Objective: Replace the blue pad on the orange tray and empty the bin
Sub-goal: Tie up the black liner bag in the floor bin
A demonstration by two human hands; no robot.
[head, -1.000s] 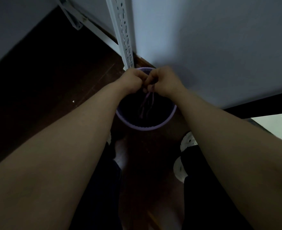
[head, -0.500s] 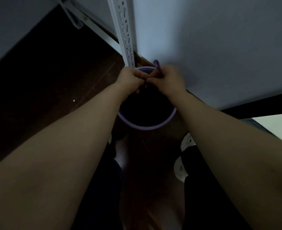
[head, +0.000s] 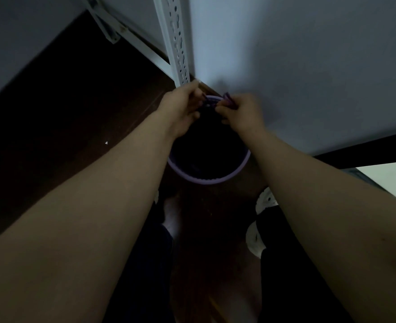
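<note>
- Dim overall, with a cool blue-grey cast. The wall (head: 308, 54) at upper right is the lightest large area, brightest beside the slotted upright (head: 178, 43).
- The floor (head: 52, 117) at left falls to near black, and the inside of the purple bin (head: 208, 181) shows no detail.
- A pale surface (head: 390, 176) at the right edge is the brightest spot.
- Motion blur smears the left hand (head: 180, 110), the right hand (head: 241, 113) and the purple strings (head: 226, 97) they pinch.
- Wide-angle distortion swells the forearms in the lower corners.

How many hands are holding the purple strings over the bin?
2. The left hand pinches the purple strings above the bin; the right hand grips them just beside it. Fingertips are blurred.
</note>
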